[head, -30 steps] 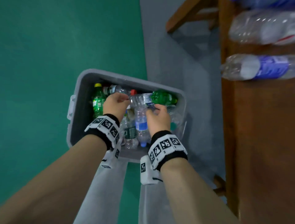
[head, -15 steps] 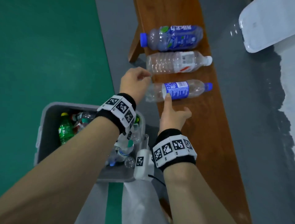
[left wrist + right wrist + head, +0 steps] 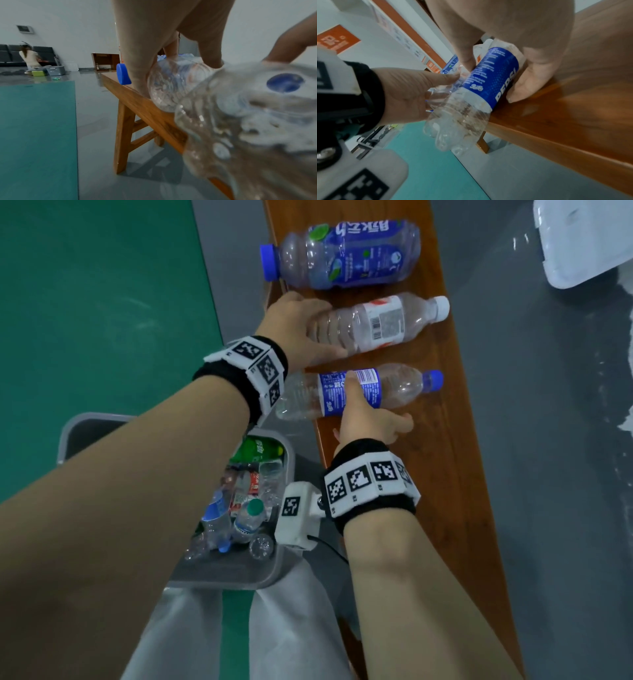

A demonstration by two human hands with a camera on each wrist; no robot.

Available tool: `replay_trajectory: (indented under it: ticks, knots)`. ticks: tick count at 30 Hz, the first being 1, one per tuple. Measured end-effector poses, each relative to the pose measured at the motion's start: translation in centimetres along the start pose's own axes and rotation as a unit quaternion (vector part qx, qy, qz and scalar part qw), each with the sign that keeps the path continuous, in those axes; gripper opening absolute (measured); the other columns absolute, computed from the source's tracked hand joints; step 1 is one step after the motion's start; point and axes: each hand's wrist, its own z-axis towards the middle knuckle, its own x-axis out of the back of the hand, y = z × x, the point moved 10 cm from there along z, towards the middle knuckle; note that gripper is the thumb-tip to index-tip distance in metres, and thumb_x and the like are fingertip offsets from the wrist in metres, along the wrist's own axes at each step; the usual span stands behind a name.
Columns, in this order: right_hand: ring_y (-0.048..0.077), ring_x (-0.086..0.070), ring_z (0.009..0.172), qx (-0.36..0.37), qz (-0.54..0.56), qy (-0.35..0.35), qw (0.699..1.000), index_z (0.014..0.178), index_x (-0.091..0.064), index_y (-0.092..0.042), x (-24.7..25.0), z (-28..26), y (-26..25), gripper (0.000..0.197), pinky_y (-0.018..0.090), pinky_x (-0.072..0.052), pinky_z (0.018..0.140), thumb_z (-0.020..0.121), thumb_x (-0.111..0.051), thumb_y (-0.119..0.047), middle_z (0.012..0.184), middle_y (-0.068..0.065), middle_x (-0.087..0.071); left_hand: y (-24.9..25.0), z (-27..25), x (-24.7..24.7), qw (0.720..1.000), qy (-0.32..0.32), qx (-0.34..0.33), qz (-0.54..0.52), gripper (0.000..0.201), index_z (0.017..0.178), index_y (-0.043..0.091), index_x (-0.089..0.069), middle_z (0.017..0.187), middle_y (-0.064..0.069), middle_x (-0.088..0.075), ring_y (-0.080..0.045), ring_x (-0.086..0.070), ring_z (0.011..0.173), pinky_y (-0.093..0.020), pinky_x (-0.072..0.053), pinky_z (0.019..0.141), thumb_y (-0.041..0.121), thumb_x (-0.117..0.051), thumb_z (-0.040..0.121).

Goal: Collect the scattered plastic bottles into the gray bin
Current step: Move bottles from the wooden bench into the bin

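On the bench (image 3: 445,440), our left hand (image 3: 294,332) grips the white-cap bottle (image 3: 380,323); our right hand (image 3: 363,419) pinches the Pepsi bottle (image 3: 394,386).

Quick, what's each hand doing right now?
Left hand: fingers gripping the white-capped bottle.
Right hand: fingers gripping the blue-labelled bottle.

Three bottles lie crosswise on the bench (image 3: 445,460). The left hand (image 3: 291,332) closes over the base of the middle bottle (image 3: 380,323), which runs rightward past its fingertips; the large bottle (image 3: 342,254) lies just beyond those fingers. The right hand (image 3: 366,416) clasps the near bottle (image 3: 394,386), forefinger over it, thumb on the near side, its base overhanging the bench edge beneath the left wrist. The bin (image 3: 284,563) of bottles sits on the floor, below both wrists, left of the bench.
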Motion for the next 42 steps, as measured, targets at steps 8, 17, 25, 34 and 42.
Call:
replay_trajectory:
  ticks: [8, 17, 25, 34, 42]
  knots:
    - [0.026, -0.056, 0.107, 0.069, -0.003, -0.008, 0.998, 0.145, -0.012, -0.019, 0.4, -0.6, 0.2, 0.094, 0.044, -0.051, 0.096, 0.075, -0.075, -0.020, 0.131, 0.012, -0.047, -1.5, -2.7, -0.1, 0.986, 0.002, 0.026, -0.164, 0.060, 0.127, 0.019, -0.055, 0.101, 0.020, -0.056, 0.013, -0.052, 0.083, 0.003, -0.038, 0.065, 0.032, -0.078, 0.073]
    - [0.020, -0.049, 0.121, 0.258, -0.112, -0.038, 0.959, 0.143, -0.028, -0.008, -2.2, -7.1, 3.9, 0.087, 0.030, -0.042, 0.104, 0.072, -0.077, -0.019, 0.134, 0.007, -0.043, -10.6, -12.2, 2.6, 0.950, 0.063, 0.067, -0.297, 0.056, 0.121, 0.019, -0.059, 0.110, 0.013, -0.060, 0.010, -0.054, 0.098, 0.004, -0.040, 0.081, 0.031, -0.081, 0.070]
    - [0.016, -0.055, 0.115, 0.220, -0.245, -0.106, 0.938, 0.144, -0.027, -0.013, -8.9, -8.8, 18.1, 0.088, 0.005, -0.036, 0.089, 0.071, -0.076, -0.020, 0.135, 0.002, -0.050, -27.1, -22.4, -1.2, 0.907, 0.087, 0.231, -0.341, 0.062, 0.123, 0.018, -0.059, 0.111, 0.004, -0.061, -0.011, -0.059, 0.102, -0.024, -0.050, 0.092, 0.024, -0.084, 0.066]
    - [0.026, -0.059, 0.109, 0.140, -0.380, -0.094, 0.909, 0.145, -0.022, -0.017, -10.1, -4.7, 30.5, 0.087, 0.024, -0.045, 0.083, 0.076, -0.074, -0.014, 0.136, 0.010, -0.046, -37.7, -30.8, -12.4, 0.880, 0.041, 0.374, -0.290, 0.069, 0.132, 0.021, -0.049, 0.131, -0.004, -0.045, -0.014, -0.048, 0.114, -0.029, -0.042, 0.101, 0.036, -0.079, 0.071]
    - [0.035, -0.051, 0.118, 0.081, -0.478, -0.067, 0.872, 0.147, -0.019, -0.017, -9.2, -3.1, 31.2, 0.079, 0.027, -0.036, 0.076, 0.084, -0.067, -0.021, 0.146, 0.016, -0.030, -38.9, -33.2, -14.3, 0.847, 0.058, 0.452, -0.275, 0.044, 0.122, 0.017, -0.060, 0.133, -0.007, -0.040, -0.020, -0.045, 0.121, -0.025, -0.037, 0.103, 0.025, -0.073, 0.080]
